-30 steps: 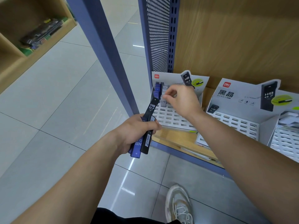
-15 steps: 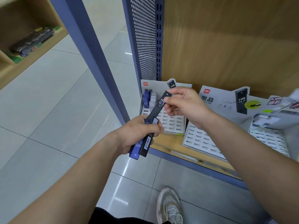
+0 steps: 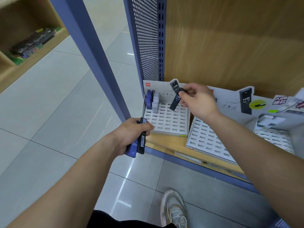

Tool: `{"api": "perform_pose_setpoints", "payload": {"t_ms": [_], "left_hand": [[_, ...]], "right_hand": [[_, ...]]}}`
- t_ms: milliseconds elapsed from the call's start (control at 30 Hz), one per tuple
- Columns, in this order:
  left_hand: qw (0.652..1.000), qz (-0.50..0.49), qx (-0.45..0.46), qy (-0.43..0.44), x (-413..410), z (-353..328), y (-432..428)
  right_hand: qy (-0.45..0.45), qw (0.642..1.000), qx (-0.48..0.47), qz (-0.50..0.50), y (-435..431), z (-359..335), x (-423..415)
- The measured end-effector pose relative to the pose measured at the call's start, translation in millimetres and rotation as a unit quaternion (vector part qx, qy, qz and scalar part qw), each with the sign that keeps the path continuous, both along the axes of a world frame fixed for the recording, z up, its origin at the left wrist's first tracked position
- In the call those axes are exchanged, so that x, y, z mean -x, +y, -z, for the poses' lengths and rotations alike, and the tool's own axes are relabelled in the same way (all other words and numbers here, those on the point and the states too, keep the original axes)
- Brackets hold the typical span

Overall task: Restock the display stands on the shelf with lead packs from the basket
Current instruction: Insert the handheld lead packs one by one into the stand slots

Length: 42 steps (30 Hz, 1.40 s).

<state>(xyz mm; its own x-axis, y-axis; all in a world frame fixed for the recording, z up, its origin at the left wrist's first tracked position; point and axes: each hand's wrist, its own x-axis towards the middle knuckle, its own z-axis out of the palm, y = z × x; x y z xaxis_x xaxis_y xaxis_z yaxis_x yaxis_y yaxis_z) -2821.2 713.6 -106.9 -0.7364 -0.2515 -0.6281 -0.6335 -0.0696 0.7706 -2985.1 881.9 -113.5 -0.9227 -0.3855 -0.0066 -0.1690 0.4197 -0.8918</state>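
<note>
The right hand pinches a black lead pack by its top, so its lower end points at the slotted display stand just beneath. The left hand, nearer the body, grips spare packs as a ready supply.

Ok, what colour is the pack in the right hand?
The pack is black with white lettering, clearest in the head view.
</note>
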Motion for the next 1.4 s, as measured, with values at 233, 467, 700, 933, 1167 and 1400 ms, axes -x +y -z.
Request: {"api": "perform_pose_setpoints", "payload": {"t_ms": [233, 467, 700, 933, 1167, 1400], "left_hand": [[1.000, 0.001, 0.006, -0.007, 9, 4, 3], [1.000, 0.014, 0.024, -0.011, 16, 7, 4], [1.000, 0.018, 0.018, -0.004, 26, 9, 5], [0.999, 0.026, 0.029, -0.007, 29, 7, 9], [1.000, 0.013, 0.000, 0.003, 27, 1, 10], [1.000, -0.002, 0.007, -0.003, 30, 2, 8]], "right_hand": [[0.055, 0.998, -0.035, 0.003, -12, 26, 4], [0.094, 0.994, -0.061, 0.020, -33, 38, 17], [0.131, 0.986, -0.097, -0.024, -37, 47, 20], [0.161, 0.976, -0.121, -0.079, -30, 49, 21], [0.210, 0.969, -0.113, -0.066, -44, 54, 27], [0.233, 0.967, -0.091, -0.050, -51, 68, 25]]}}
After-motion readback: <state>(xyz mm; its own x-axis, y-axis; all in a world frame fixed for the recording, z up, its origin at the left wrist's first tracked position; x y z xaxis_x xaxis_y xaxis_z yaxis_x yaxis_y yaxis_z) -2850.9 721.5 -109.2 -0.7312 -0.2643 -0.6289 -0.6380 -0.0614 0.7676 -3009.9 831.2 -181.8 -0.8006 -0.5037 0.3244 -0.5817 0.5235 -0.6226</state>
